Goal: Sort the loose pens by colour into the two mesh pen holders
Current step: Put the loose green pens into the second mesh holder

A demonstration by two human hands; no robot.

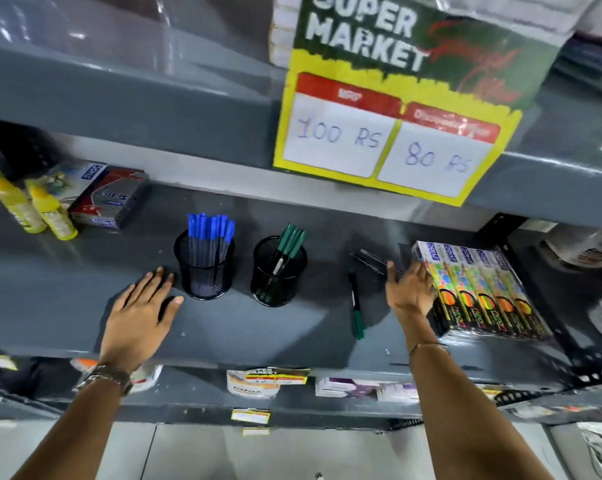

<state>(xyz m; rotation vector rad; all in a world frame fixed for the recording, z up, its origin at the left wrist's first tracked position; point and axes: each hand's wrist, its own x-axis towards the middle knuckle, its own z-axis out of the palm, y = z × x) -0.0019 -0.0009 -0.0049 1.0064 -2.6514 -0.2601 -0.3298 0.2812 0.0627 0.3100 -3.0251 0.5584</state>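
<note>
Lying on the shelf point(85, 271), a green pen point(356, 306) sits just left of the spread, empty right hand point(410, 289).

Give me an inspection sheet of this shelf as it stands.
Surface: grey metal shelf.
Job's things: left mesh holder with blue pens; right mesh holder with green pens; loose green pen lying flat; more loose pens behind it.
Clutter: yellow bottles, pen box, pencil boxes.
Grippers: left hand flat, empty; right hand open, empty.
Cables: nothing seen.
Surroundings: price sign.
</note>
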